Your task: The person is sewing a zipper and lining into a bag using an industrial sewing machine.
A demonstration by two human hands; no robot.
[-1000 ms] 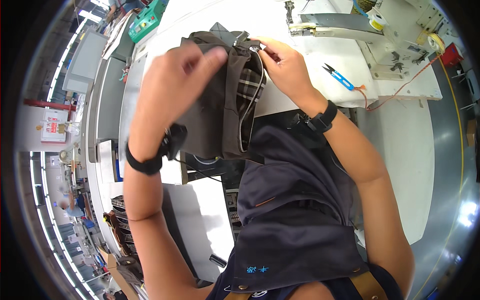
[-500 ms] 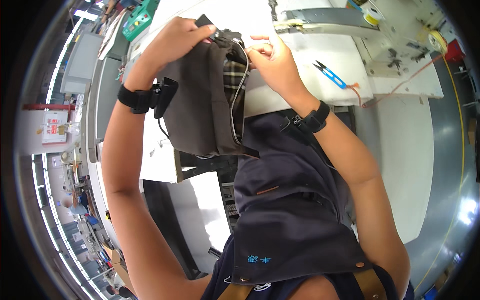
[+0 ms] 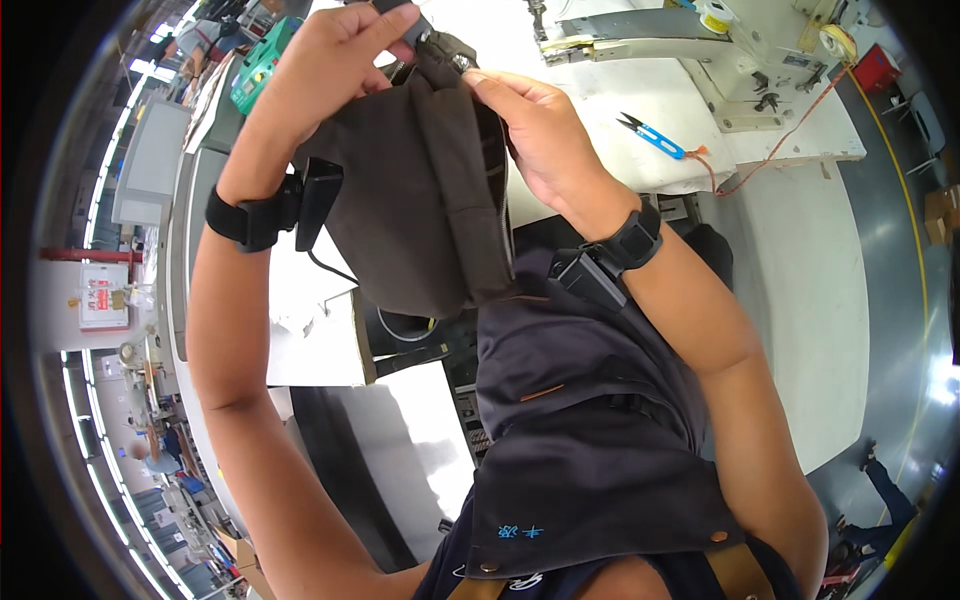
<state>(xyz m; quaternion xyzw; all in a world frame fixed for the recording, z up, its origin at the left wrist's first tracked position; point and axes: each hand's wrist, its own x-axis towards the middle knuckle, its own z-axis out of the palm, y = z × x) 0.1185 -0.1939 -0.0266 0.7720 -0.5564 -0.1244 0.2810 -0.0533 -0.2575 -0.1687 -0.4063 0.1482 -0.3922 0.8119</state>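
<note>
A dark grey-brown fabric bag (image 3: 390, 200) hangs between my hands over the edge of the white table (image 3: 590, 110). My left hand (image 3: 335, 65) is closed at the bag's top corner, thumb and fingers pinching a dark strap tab (image 3: 412, 22). On the other side, my right hand (image 3: 550, 130) pinches the bag's top edge beside the end of the zipper (image 3: 505, 225). The zipper opening runs down the bag's right side and looks narrow and dark inside. The fingertips of my right hand are partly hidden behind the fabric.
Blue-handled thread snips (image 3: 655, 138) lie on the table right of the bag, near an orange cord (image 3: 780, 140). A sewing machine (image 3: 730, 80) stands at the far right. Far left is a green box (image 3: 262, 70). A person's leg (image 3: 885, 490) shows at lower right.
The bag has turned, so its plaid lining no longer shows and the opening looks narrower. My right hand has shifted from the opening's edge onto the top edge by the zipper end.
</note>
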